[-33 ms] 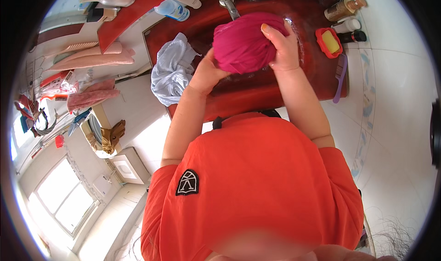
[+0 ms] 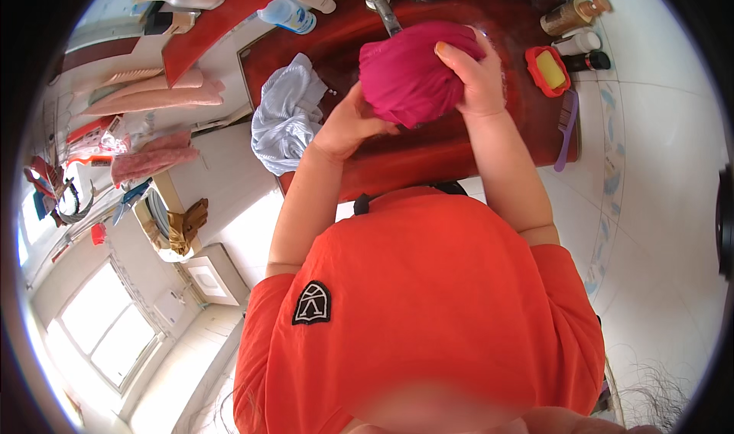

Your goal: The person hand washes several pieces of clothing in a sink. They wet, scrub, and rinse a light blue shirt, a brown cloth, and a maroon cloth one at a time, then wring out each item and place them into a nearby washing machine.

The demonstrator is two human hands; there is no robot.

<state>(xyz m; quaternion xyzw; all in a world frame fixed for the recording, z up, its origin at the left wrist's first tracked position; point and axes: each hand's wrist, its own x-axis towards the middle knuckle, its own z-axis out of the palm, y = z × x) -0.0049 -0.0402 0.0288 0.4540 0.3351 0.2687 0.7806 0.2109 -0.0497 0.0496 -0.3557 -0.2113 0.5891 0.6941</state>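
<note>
A bunched magenta cloth (image 2: 413, 71), rolled into a smooth ball with folds across it, is held over the dark red sink (image 2: 397, 159). My right hand (image 2: 482, 82) grips its right side, thumb lying on top and the other fingers mostly hidden behind. At the lower left edge of the ball, my left hand (image 2: 348, 124) supports it, with its fingers partly hidden under the cloth. Just beyond the ball, a metal faucet (image 2: 388, 20) points down toward it. A crumpled light blue striped cloth (image 2: 287, 121) lies on the sink's left side.
A blue and white bottle (image 2: 287, 15) stands at the back left. On the right are a red soap dish (image 2: 537, 71) with yellow soap (image 2: 550, 69), a purple comb (image 2: 566, 132) and a brown pump bottle (image 2: 569, 15). A red shelf (image 2: 229, 29) juts in at upper left.
The magenta ball has shifted slightly right and toward me, turning a little. My right hand moved with it, and my left hand's fingers show more beneath the cloth.
</note>
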